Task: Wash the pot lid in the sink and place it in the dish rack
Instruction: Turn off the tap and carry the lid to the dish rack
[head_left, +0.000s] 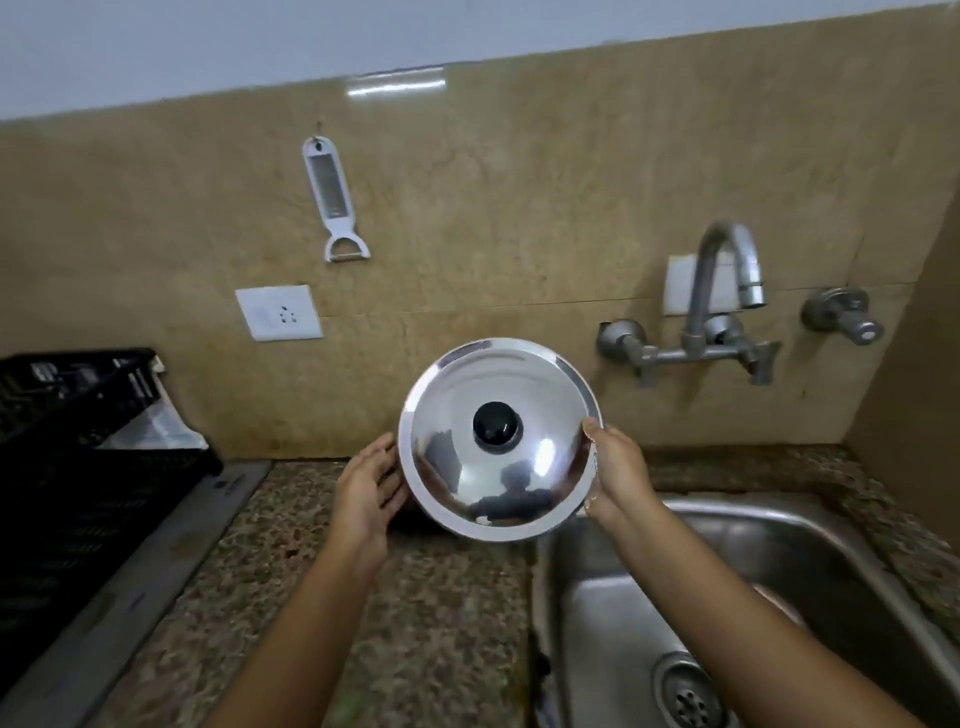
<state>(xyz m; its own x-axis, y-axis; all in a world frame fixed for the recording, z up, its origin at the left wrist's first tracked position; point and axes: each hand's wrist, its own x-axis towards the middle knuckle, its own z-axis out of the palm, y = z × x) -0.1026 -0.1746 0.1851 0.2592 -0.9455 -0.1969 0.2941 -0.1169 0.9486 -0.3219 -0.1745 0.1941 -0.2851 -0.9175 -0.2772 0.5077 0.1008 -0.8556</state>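
Note:
A shiny steel pot lid (457, 415) with a black knob is held upright above the granite counter, its domed top facing me. My right hand (615, 475) grips its right rim, thumb on the front. Just off the lid's left rim is my left hand (366, 486), fingers apart and palm toward the lid; I cannot tell if it touches. The steel sink (810, 566) lies at the lower right, its drain near the bottom edge. A black plastic dish rack (78, 457) stands at the left.
A wall tap (727, 270) with two valve handles hangs above the sink. On the beige backsplash hang a white peeler-grater (332, 197) and a white socket plate (279, 313). A grey tray (145, 571) lies under the rack. Speckled granite counter (426, 623) lies between rack and sink.

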